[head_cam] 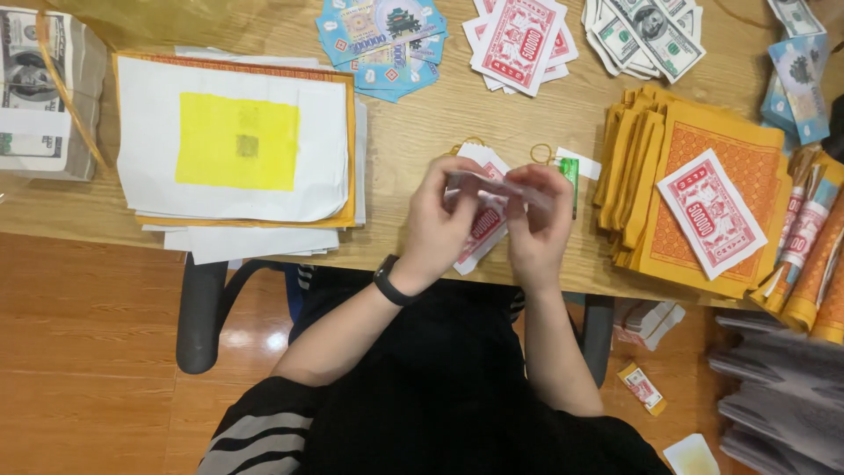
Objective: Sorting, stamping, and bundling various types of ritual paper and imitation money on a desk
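Wooden worktop (492, 123) above a reddish wood floor; just left of the orange paper stack (703, 202), both hands' fingers (457, 180) pinch a small paper wad (497, 189).

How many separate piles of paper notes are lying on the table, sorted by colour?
Red and white note piles: 2, one fan at the top and one under the hands
Blue note piles: 2, top centre and right edge
Grey-green note piles: 2, a banded bundle and a loose fan
Total: 6
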